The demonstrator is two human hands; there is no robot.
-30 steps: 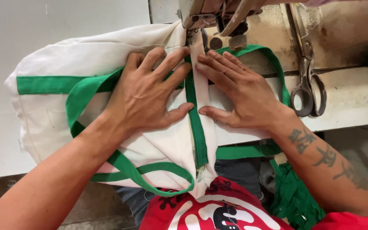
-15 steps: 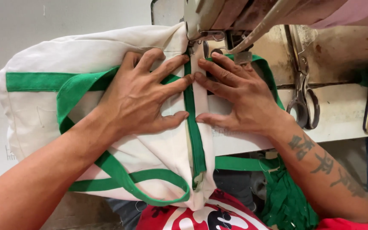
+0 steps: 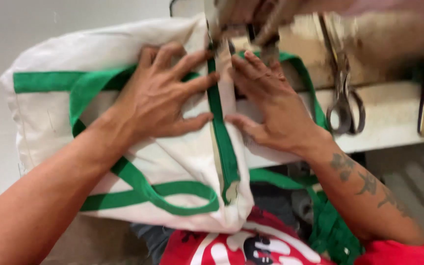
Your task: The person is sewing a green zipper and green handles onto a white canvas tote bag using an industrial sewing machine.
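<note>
A cream canvas bag (image 3: 50, 118) with green trim lies spread over the worktop (image 3: 393, 118) and hangs off its near edge toward the person's lap; both hands press down on it, one on each side of a green seam strip (image 3: 220, 132) that runs from the top of the bag to its near edge. The left hand (image 3: 160, 100) lies flat and released on the cloth, fingers spread and pointing toward the strip, the fingertips just reaching it; it grasps nothing. The right hand (image 3: 271, 105) is likewise flat and splayed on the cream fabric to the right of the strip, thumb tip close beside it (a tattoo shows on that forearm); it too holds nothing and only pins the cloth. A green handle loop (image 3: 172, 196) lies curled on the near part of the bag, below the left forearm; a second green strap (image 3: 306, 78) arcs round the far side of the right hand. Directly beyond the fingertips stands the head of a sewing machine (image 3: 251, 19), blurred, with the top of the seam strip under it. A pair of metal scissors (image 3: 342, 98) lies on the worktop to the right of the right hand, apart from it; a red printed shirt (image 3: 231, 245) fills the bottom edge.
</note>
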